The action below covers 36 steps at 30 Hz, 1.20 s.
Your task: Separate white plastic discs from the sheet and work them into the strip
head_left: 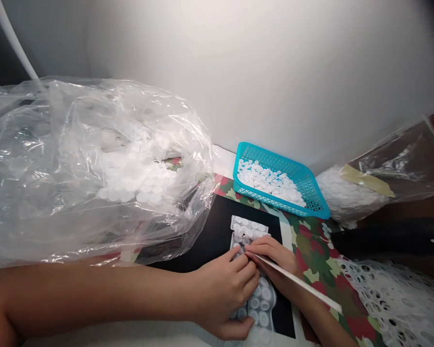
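My left hand lies palm down over a clear plastic tray filled with small round white caps. Its fingers bend onto the tray, with the thumb apart from them, and I see nothing held. The undersides of the fingertips are hidden. Close against it, my right hand is closed on a long, thin white stick, whose far end slants down to the right. The tip of the stick is hidden between the two hands. The tray lies on a black mat.
A large clear plastic bag with white discs spreads over the left. Behind the tray stands a turquoise basket of white discs. A taped bag sits to its right. White punched sheets lie at lower right on a camouflage-patterned cloth.
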Each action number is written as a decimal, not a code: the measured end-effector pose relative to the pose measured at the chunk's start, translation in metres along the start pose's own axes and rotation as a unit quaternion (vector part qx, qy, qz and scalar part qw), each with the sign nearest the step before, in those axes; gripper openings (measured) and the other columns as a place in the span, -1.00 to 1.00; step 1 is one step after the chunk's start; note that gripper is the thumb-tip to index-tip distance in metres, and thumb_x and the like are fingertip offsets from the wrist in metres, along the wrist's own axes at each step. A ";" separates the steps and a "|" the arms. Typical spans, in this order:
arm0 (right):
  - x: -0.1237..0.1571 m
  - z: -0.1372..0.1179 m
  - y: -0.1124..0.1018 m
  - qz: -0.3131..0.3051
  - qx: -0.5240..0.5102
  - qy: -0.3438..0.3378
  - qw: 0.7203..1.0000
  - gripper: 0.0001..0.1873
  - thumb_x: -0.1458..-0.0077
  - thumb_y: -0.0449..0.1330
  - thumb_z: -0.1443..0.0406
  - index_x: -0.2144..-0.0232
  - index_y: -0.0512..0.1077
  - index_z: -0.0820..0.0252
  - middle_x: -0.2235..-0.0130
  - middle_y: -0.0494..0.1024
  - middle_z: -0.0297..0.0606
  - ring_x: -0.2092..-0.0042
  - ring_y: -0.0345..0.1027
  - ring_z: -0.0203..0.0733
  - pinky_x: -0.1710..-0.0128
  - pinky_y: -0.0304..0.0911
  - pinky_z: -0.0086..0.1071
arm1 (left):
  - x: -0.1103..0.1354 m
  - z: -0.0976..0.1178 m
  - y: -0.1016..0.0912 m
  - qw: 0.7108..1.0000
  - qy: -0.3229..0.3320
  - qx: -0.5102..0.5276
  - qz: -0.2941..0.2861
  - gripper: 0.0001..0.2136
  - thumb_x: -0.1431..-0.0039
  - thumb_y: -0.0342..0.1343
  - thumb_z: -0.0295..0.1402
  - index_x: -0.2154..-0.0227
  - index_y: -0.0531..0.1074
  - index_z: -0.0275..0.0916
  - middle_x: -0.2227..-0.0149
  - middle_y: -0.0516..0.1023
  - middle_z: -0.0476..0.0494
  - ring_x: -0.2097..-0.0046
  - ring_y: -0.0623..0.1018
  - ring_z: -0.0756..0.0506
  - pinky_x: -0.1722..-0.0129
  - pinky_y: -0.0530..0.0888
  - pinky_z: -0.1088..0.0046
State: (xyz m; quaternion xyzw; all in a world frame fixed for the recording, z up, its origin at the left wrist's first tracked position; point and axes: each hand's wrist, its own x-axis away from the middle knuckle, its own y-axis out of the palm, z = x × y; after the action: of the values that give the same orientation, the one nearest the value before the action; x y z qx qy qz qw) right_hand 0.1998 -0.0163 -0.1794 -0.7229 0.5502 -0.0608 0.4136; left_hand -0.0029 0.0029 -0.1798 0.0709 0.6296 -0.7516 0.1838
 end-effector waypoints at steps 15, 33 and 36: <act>-0.004 -0.003 -0.001 0.010 0.063 -0.032 0.997 -0.83 -0.21 0.11 0.36 0.21 0.50 0.14 0.31 0.55 -0.25 0.31 0.44 -0.25 0.29 0.40 -0.41 | 0.000 0.001 0.001 1.000 0.007 -0.003 -0.011 -0.47 -0.15 -0.12 -0.10 0.04 0.34 -0.52 0.16 0.45 -0.34 0.10 0.40 -0.27 -0.12 0.20 0.12; -0.015 -0.004 -0.003 0.051 -0.004 0.096 0.994 -0.92 -0.16 0.17 0.36 0.34 0.48 0.16 0.36 0.56 -0.26 0.29 0.46 -0.21 0.27 0.39 -0.38 | 0.002 -0.002 -0.002 0.999 0.020 -0.026 -0.018 -0.37 -0.19 -0.19 -0.08 -0.10 0.24 -0.57 -0.10 0.36 -0.46 -0.10 0.35 -0.32 -0.15 0.17 0.15; -0.012 -0.001 -0.007 0.067 -0.075 0.126 0.987 -0.93 -0.13 0.20 0.32 0.40 0.47 0.17 0.38 0.56 -0.26 0.29 0.46 -0.20 0.29 0.40 -0.36 | 0.003 -0.001 -0.002 0.999 0.017 -0.026 -0.020 -0.37 -0.20 -0.21 -0.08 -0.11 0.22 -0.57 -0.13 0.33 -0.45 -0.12 0.34 -0.31 -0.15 0.18 0.15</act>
State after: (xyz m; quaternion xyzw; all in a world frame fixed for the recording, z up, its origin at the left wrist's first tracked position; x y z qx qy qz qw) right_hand 0.2002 -0.0065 -0.1696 -0.6999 0.6480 -0.0823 0.2889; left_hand -0.0063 0.0040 -0.1796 0.0663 0.6531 -0.7372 0.1602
